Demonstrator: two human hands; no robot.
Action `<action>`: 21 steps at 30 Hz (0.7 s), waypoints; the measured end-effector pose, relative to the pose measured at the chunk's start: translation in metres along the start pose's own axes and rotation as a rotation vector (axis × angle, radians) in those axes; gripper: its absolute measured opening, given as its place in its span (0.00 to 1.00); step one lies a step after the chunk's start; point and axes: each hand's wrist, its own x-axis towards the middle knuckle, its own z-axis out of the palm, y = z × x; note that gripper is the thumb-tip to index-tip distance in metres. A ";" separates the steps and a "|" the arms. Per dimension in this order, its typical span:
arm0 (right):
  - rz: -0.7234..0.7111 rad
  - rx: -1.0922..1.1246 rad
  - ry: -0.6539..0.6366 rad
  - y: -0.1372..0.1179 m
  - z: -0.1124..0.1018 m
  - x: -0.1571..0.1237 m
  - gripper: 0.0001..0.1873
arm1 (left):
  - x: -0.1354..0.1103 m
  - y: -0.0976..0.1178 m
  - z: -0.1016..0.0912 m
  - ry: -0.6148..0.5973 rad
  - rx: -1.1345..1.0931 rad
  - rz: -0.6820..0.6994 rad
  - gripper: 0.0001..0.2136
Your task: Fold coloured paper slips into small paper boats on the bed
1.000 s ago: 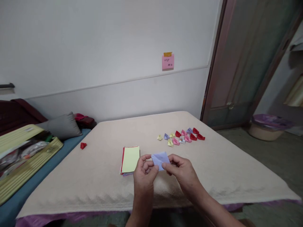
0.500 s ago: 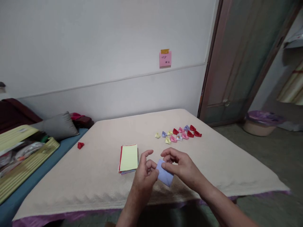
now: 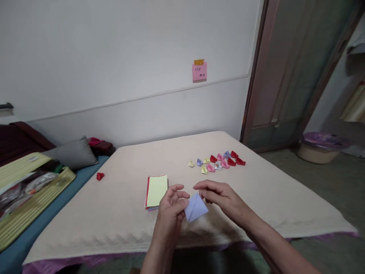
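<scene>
A small folded lavender-blue paper [image 3: 197, 208] is held above the front part of the covered table, its diagonal fold line facing me. My left hand [image 3: 172, 205] pinches the paper's left side, thumb on top and the other fingers curled behind. Beside the upper right edge of the paper is my right hand [image 3: 218, 196], index finger stretched out to the left and the other fingers bent; I cannot tell whether they touch the paper. Just left of my left hand lies a stack of coloured paper sheets [image 3: 157, 190], pale yellow on top.
Several small folded paper pieces [image 3: 218, 165] in red, pink, yellow and blue stand in rows toward the back right. One red folded piece [image 3: 100, 176] lies far left. A beige cloth [image 3: 128, 228] covers the table. An open yellow box [image 3: 37, 190] and a grey cushion [image 3: 75, 152] are at left.
The blue paper has turned in my hands, so its fold line now slants the other way. My right thumb has come off the paper's face. The view has shifted slightly left.
</scene>
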 end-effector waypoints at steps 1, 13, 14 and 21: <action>-0.060 -0.036 -0.003 0.000 0.000 0.000 0.12 | 0.000 0.000 0.000 -0.022 -0.048 -0.028 0.16; 0.083 0.024 0.048 0.008 0.007 0.004 0.04 | -0.001 -0.003 0.001 -0.059 -0.070 -0.027 0.06; 0.107 0.032 0.051 0.008 0.006 0.005 0.04 | -0.001 -0.002 0.001 -0.043 -0.075 -0.022 0.09; 0.147 0.065 0.022 0.012 0.005 0.005 0.04 | -0.002 -0.001 0.000 0.008 0.062 -0.060 0.16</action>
